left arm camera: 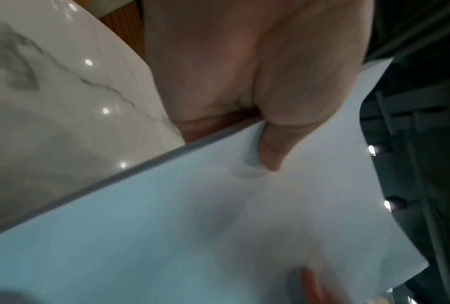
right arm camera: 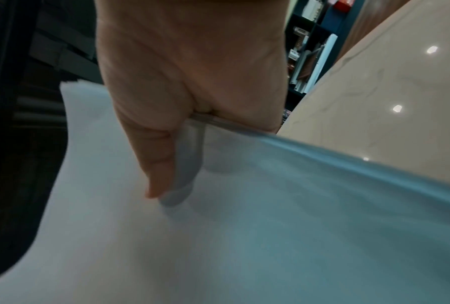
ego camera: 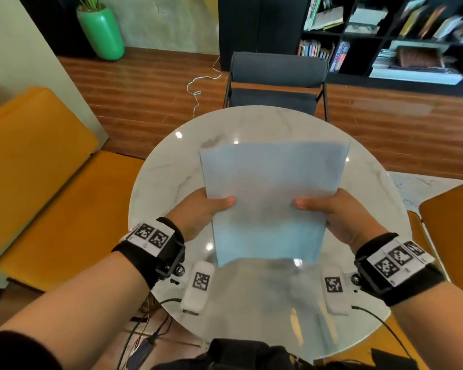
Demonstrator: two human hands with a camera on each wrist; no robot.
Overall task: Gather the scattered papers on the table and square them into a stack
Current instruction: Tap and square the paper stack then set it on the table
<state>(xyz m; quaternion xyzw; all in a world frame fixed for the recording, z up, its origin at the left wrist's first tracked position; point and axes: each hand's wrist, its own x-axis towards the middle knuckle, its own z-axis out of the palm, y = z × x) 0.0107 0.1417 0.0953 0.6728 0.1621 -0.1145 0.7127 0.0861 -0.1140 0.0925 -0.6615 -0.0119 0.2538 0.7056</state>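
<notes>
A stack of pale white-blue papers [ego camera: 270, 193] is held up above the round marble table [ego camera: 171, 166], tilted toward me. My left hand [ego camera: 206, 206] grips its left edge, thumb on the front face and fingers hidden behind. My right hand [ego camera: 329, 206] grips the right edge the same way. In the left wrist view the thumb of the left hand [left arm camera: 278, 131] presses on the papers [left arm camera: 218, 226] by their edge. The right wrist view shows the right hand [right arm camera: 167, 144] with its thumb lying on the papers [right arm camera: 244, 236]. The sheets' lower edge hangs clear of the tabletop.
A dark grey chair [ego camera: 275, 81] stands at the table's far side. Orange seats sit at the left [ego camera: 38, 166] and right [ego camera: 449, 222]. A green vase [ego camera: 102, 30] and a bookshelf [ego camera: 385, 36] stand at the back. A white cable [ego camera: 201, 84] lies on the wooden floor.
</notes>
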